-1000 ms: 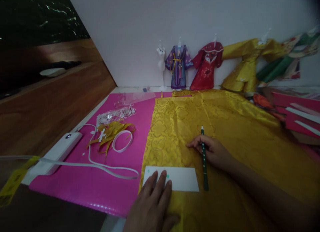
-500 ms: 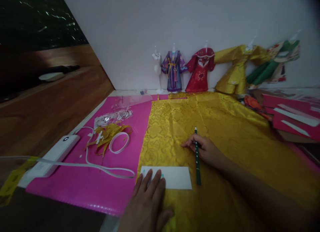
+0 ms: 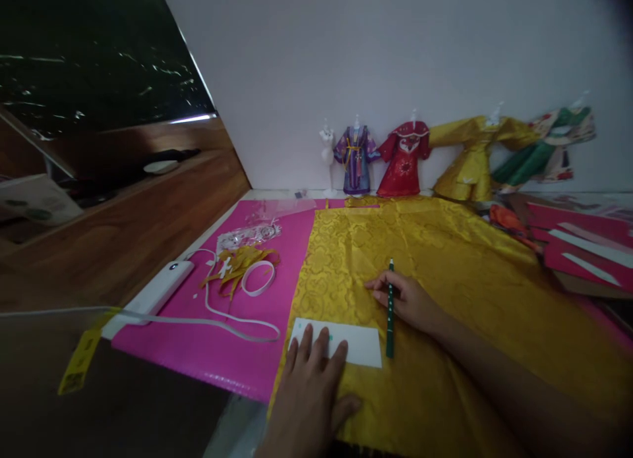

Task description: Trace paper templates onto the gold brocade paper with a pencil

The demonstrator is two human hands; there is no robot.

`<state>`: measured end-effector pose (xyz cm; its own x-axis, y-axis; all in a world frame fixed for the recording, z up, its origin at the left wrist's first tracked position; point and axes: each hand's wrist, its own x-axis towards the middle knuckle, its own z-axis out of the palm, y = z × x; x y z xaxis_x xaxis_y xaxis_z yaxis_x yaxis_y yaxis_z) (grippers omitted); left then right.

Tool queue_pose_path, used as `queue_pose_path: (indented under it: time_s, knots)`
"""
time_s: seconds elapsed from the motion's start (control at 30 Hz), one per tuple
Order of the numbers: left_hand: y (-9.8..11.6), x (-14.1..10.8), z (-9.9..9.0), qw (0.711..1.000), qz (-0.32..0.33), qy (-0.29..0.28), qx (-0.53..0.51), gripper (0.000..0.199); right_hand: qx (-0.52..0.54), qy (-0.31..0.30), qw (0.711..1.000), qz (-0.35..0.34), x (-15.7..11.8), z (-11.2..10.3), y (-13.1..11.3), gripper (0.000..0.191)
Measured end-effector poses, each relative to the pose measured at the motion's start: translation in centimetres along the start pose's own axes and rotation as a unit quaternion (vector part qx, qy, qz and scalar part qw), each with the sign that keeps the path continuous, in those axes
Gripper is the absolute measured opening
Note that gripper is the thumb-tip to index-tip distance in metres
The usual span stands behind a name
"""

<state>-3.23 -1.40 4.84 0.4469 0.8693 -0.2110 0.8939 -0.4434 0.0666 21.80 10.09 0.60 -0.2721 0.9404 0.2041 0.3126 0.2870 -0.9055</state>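
Yellow brocade cloth (image 3: 445,280) lies spread over a pink mat (image 3: 222,339) on a table, seen from the head camera in dim light. A white card (image 3: 359,344) rests on the cloth's near left part. The left hand (image 3: 311,385) lies flat with fingers spread, its fingertips pressing the card's left end. The right hand (image 3: 410,300) sits just right of the card, fingers closed around a green pencil (image 3: 390,313) that lies nearly flat along the card's right edge, tip towards the near side.

Left on the mat are yellow scraps (image 3: 237,263), a white ring (image 3: 258,278), a white cord (image 3: 222,316) and a white box (image 3: 158,293). Small doll robes (image 3: 403,158) stand against the back wall.

Only one end of the card is pinned, so a pencil stroke could likely swing it. The glossy cloth might also slide or pucker beneath, skewing any line.
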Motion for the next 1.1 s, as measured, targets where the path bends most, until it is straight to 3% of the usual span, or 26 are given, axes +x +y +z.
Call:
queue_pose_path:
  time_s: [0.3,0.6,0.9,1.1]
  knots:
    - [1.0,0.0,-0.1,0.998,-0.042,-0.009,-0.051,0.072,0.013,0.000,1.000,0.011,0.1,0.1,0.3,0.013]
    - [-1.2,0.9,1.5,0.998,0.007,0.001,-0.064,0.077,0.086,0.054,0.994,0.030,0.4,0.2,0.0,0.026]
    - [-2.7,5.4,-2.4,0.997,0.000,-0.035,-0.073,0.074,0.128,0.123,0.983,0.043,0.5,0.2,-0.3,0.038]
    - [-5.2,9.0,-3.1,0.999,0.033,0.029,-0.029,0.069,0.134,0.106,0.984,0.058,0.2,0.0,-0.9,0.034]
